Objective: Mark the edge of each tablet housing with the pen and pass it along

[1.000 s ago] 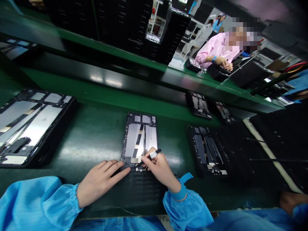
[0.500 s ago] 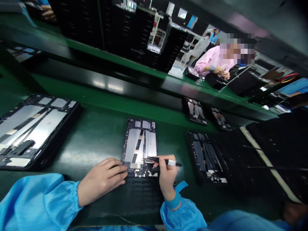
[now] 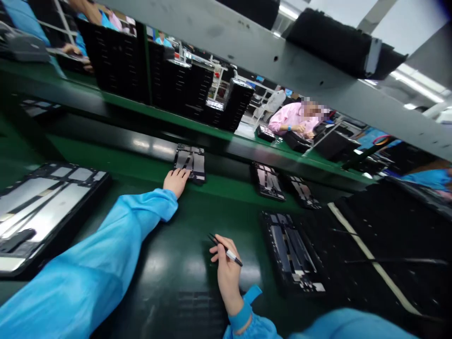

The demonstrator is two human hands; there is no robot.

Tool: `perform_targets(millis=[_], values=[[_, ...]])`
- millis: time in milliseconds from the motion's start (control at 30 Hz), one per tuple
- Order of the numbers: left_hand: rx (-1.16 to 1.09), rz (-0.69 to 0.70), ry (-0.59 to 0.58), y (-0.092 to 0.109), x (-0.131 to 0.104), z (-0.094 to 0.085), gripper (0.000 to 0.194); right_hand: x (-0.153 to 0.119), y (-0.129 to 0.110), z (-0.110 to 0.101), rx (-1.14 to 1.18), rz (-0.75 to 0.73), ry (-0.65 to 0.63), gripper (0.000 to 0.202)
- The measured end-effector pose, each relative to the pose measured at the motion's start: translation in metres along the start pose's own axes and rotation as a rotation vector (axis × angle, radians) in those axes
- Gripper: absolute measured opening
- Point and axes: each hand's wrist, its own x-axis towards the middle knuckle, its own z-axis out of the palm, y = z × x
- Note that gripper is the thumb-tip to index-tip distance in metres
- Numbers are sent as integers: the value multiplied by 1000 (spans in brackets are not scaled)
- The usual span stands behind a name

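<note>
My left hand [image 3: 176, 182] reaches forward and lies on the near left edge of an open tablet housing [image 3: 191, 159], at the border of the green bench and the dark strip behind it. Its fingers are stretched over the edge. My right hand [image 3: 228, 268] is above the bench, closed on black tweezers [image 3: 226, 249] with a white band. The tweezer tips point up and left and touch nothing. Right of this hand lies another open tablet housing [image 3: 291, 249] on a dark stack.
At the left sits a stack topped by an open tablet [image 3: 42, 202]. Two more tablets [image 3: 267, 180] [image 3: 304, 190] lie along the strip at right. Black trays [image 3: 381, 254] fill the right side. Behind a grey beam [image 3: 261, 42], a person in pink [image 3: 293, 117] works.
My left hand has moved forward, and the tablet housing from between my hands is now on the back strip. My right hand still holds the tweezers. The view has tilted up.
</note>
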Motion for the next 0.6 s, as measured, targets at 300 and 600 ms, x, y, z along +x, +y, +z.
perform_targets(millis=[300, 600], values=[[79, 151, 102, 5, -171, -98, 42, -17, 14, -7, 73, 167, -253, 46], [329, -487, 122, -249, -290, -183, 54, -23, -2, 3, -118, -23, -476, 37]])
